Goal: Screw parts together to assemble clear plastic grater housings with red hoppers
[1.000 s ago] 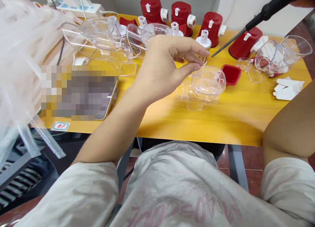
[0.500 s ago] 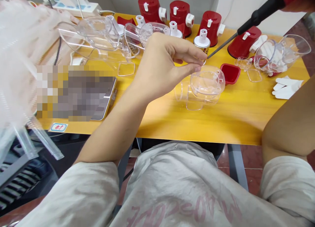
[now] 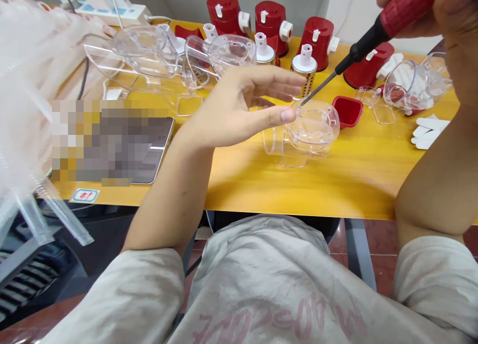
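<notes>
My left hand (image 3: 239, 107) hovers over the yellow table (image 3: 358, 179) with its fingers stretched out and apart, nothing visible in them. Its thumb tip lies against the rim of a clear plastic housing (image 3: 315, 132) that lies on its side. My right hand (image 3: 444, 10) at the top right grips a red-handled screwdriver (image 3: 368, 33). The black shaft slants down to the left, and its tip ends right beside my left thumb, over the housing's rim.
A row of red bases (image 3: 274, 18) stands at the back, with white-capped metal drums (image 3: 305, 67) in front. More clear housings lie at the back left (image 3: 149, 50) and right (image 3: 421, 82). A red cap (image 3: 349, 111), white parts (image 3: 429, 132) and a flat device (image 3: 153, 155) also lie on the table.
My left hand's thumb and fingers, pinched together before, have spread apart. My right hand has come into view, and the screwdriver tip has dropped left toward my left thumb.
</notes>
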{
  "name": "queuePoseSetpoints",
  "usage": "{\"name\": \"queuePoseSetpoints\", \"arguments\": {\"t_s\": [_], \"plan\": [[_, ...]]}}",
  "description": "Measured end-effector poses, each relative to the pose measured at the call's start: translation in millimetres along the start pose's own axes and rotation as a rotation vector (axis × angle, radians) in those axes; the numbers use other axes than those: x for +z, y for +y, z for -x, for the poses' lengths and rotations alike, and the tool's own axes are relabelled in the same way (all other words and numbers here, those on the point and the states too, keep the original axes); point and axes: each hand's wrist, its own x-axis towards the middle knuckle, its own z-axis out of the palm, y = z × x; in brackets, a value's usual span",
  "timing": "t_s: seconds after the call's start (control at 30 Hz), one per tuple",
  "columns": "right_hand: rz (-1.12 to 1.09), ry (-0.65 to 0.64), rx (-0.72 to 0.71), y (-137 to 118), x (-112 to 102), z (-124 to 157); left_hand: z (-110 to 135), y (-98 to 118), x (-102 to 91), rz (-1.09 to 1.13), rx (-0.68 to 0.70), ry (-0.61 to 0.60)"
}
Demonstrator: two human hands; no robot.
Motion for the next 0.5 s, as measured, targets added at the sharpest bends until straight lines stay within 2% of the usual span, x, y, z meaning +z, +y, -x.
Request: {"name": "queuePoseSetpoints", "arguments": {"t_s": [0.1, 0.2, 0.37, 0.5], "plan": [[-0.014, 0.01, -0.017, -14.7, -1.2, -1.4, 4.0, -8.8, -1.8, 0.065, -0.031, -0.106], [0.002, 0.045, -0.069, -30.0, -11.7, -8.3, 4.7, -10.8, 2.1, 0.099, -0.068, -0.141], [0.102, 0.116, -0.114, -48.6, -26.5, -19.4, 3.5, -13.2, 9.7, 0.102, -0.094, -0.132], [-0.043, 0.029, -0.169, -53.9, -19.4, -18.5, 3.7, -12.7, 17.8, 0.111, -0.097, -0.108]]}}
